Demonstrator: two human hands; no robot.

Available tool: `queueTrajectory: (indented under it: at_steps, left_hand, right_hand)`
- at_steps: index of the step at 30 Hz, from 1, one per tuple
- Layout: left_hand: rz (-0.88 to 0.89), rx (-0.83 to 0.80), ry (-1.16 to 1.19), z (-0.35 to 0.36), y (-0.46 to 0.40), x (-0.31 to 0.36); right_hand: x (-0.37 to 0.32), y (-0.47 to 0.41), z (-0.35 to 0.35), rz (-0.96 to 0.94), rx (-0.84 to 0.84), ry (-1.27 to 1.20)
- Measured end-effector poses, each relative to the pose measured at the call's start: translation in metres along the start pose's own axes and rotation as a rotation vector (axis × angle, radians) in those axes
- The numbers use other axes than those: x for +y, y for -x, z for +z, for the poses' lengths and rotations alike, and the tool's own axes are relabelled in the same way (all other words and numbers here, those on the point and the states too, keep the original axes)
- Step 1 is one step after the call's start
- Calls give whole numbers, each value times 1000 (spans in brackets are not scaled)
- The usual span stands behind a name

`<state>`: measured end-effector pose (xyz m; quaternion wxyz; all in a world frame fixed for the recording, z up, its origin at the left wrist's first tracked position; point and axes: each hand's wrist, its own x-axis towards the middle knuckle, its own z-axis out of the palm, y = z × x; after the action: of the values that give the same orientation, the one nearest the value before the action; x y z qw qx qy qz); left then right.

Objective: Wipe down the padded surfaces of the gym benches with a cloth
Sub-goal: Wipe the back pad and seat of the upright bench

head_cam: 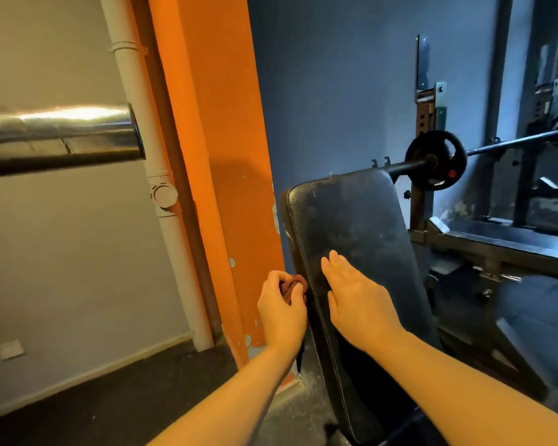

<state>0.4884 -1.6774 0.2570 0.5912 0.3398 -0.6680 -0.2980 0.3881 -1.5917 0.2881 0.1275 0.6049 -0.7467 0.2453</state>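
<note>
Left hand (281, 309) clamps the bunched reddish-brown cloth (292, 286) against the black padded backrest (361, 226) edge; right hand (355, 305) lies flat, fingers together. Better to open the cloth out and sweep in overlapping strokes.

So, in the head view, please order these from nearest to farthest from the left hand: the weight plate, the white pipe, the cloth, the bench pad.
From the left hand:
1. Cloth, gripped in its fingers.
2. Bench pad, just to its right; the cloth is at the pad's left edge.
3. White pipe, to its left, on the wall.
4. Weight plate, upper right, on the barbell behind the bench.
</note>
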Motion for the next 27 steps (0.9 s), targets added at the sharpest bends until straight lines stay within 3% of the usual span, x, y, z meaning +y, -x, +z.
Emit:
queueTrajectory:
  at_steps: [4,9,12,18,23,27]
  left_hand:
    - [-150,71,-4,8,-6,32]
    - [-324,-116,-56,-5,5,45]
    - [-314,-22,-29,-18,-20,77]
    - [-324,20,-30,-26,-59,127]
    - [-273,5,-108,-38,-75,110]
    - [-277,-4,9,-30,-98,96]
  right_hand:
    - [-7,-6,-30,24,-173,-23]
    - [-4,-18,-64,34,-438,-63]
    - [-2,-24,-81,43,-528,-82]
    - [-17,-49,-125,13,-514,-115]
    - [-32,-86,-141,-12,-419,-99]
    - [-35,-111,-146,-48,-450,9]
